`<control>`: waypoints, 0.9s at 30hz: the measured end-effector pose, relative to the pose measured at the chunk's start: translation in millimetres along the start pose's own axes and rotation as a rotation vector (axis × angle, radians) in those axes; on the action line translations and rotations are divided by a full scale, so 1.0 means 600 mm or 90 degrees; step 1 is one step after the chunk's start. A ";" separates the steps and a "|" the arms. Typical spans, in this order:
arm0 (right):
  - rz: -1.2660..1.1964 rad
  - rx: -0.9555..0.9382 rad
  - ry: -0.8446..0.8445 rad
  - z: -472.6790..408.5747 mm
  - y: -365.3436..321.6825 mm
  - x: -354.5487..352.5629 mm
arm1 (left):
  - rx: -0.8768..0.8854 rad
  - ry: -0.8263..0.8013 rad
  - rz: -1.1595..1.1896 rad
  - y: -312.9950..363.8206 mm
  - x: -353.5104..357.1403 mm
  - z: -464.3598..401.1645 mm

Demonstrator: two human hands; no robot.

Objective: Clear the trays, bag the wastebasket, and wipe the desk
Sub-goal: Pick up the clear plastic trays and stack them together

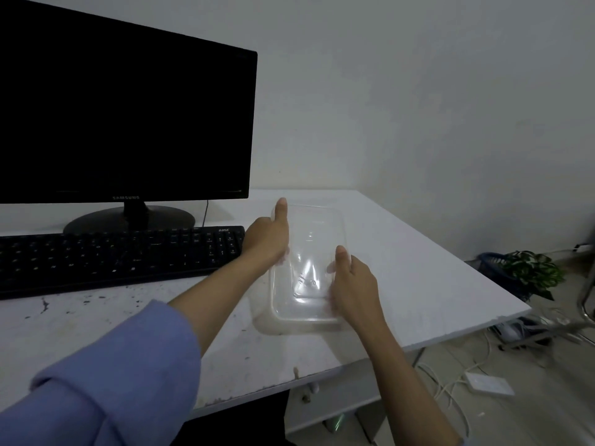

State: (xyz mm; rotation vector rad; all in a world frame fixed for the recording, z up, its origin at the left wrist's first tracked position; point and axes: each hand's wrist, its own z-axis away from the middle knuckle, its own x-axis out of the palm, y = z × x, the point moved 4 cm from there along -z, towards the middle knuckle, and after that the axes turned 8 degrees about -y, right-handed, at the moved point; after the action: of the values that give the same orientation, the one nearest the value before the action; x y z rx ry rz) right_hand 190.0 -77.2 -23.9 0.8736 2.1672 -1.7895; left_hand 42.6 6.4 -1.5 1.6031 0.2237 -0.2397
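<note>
White, speckled bench [402, 252] (beside a black keyboard [112, 255]) carries a clear rectangular plastic tray [309, 252]; left hand [267, 239] and right hand [354, 284] grip its sides, fingers curled around it.

Single head-worn view, forward and down, close over the desk [418, 252] and monitor [125, 101].

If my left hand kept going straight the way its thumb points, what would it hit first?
Probably nothing on the desk: past the left hand gripping the clear tray, bare desktop runs to the wall, though depth is unclear.
</note>
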 end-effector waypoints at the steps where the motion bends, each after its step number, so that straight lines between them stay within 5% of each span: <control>1: 0.011 0.005 -0.011 -0.001 0.001 -0.002 | -0.005 0.007 0.001 -0.004 0.003 0.000; 9: -0.194 0.128 -0.110 -0.075 -0.005 0.001 | 0.045 0.017 -0.068 -0.007 0.013 0.004; 20: -0.114 0.066 -0.025 -0.110 -0.038 0.006 | 0.051 -0.045 0.051 -0.008 0.006 0.042; 27: -0.118 0.046 -0.051 -0.069 -0.055 0.026 | 0.072 0.070 0.025 -0.007 -0.022 0.065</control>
State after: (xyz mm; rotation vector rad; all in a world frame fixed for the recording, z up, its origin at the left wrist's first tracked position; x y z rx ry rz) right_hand 168.2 -36.1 6.1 0.6213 2.2070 -1.9634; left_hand 28.2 -32.2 -3.5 1.7330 0.2671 -0.1350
